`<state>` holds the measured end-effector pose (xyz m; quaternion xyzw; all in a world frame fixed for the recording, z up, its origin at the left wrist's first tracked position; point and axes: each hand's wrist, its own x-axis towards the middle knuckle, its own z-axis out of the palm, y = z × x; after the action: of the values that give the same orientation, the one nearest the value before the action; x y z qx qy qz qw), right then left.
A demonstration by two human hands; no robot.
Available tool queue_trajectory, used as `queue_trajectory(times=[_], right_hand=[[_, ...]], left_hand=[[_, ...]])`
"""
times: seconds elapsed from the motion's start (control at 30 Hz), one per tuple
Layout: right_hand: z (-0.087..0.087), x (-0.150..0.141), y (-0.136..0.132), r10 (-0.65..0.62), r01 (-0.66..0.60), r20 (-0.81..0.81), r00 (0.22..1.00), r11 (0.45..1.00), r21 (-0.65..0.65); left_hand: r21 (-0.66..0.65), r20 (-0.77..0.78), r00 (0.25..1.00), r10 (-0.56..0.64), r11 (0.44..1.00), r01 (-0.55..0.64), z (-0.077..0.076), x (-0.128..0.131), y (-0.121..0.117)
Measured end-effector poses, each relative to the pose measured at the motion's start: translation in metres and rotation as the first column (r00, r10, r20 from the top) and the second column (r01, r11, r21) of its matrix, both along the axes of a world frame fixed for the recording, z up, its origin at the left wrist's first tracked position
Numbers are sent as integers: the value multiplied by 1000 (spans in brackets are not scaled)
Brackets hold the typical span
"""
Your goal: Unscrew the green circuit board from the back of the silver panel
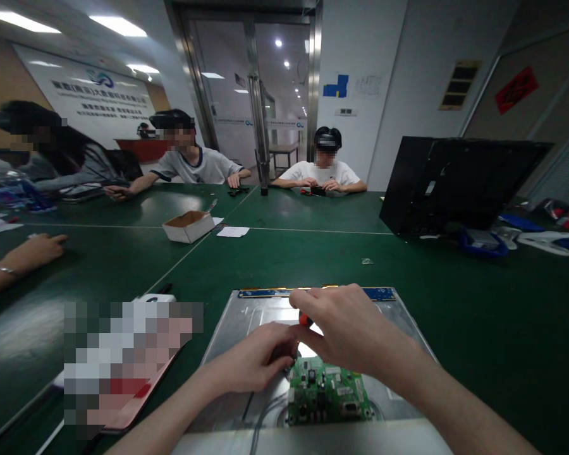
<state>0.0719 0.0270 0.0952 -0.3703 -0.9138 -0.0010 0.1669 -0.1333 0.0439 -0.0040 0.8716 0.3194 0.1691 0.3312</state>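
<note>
A silver metal display panel (251, 316) lies flat in front of me, with a blue circuit strip (382, 294) along its far edge. On its near half sits a green circuit board (329, 395). My right hand (353, 328) is closed around the orange handle of a screwdriver (305, 319), held above the board's far left corner; its shaft is mostly hidden by my fingers. Beside that corner, my left hand (256, 357) has its fingers curled in a pinch close under my right hand. What they hold, if anything, is hidden. A grey cable (265, 417) runs over the panel.
Phone-like flat items (128, 373), partly blurred out, lie left of the panel. Farther off are an open white box (188, 226), a paper slip (233, 232) and a large black monitor (455, 183). Other people sit around the green table (313, 253); a co-worker's hand (40, 253) rests at left.
</note>
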Motion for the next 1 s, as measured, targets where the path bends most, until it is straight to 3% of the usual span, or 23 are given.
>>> queue_trajectory(times=[0.47, 0.73, 1.0], right_hand=[[-1, -1, 2, -1, 1, -18, 1000, 1000, 6], [3, 0, -2, 82, -82, -27, 996, 996, -20], [0, 0, 1, 9, -8, -16, 1000, 999, 54]], left_hand=[[12, -12, 1000, -10, 1000, 10, 2, 0, 1], [59, -43, 999, 8, 998, -6, 0, 1, -1], [46, 0, 1000, -21, 999, 21, 0, 0, 0]])
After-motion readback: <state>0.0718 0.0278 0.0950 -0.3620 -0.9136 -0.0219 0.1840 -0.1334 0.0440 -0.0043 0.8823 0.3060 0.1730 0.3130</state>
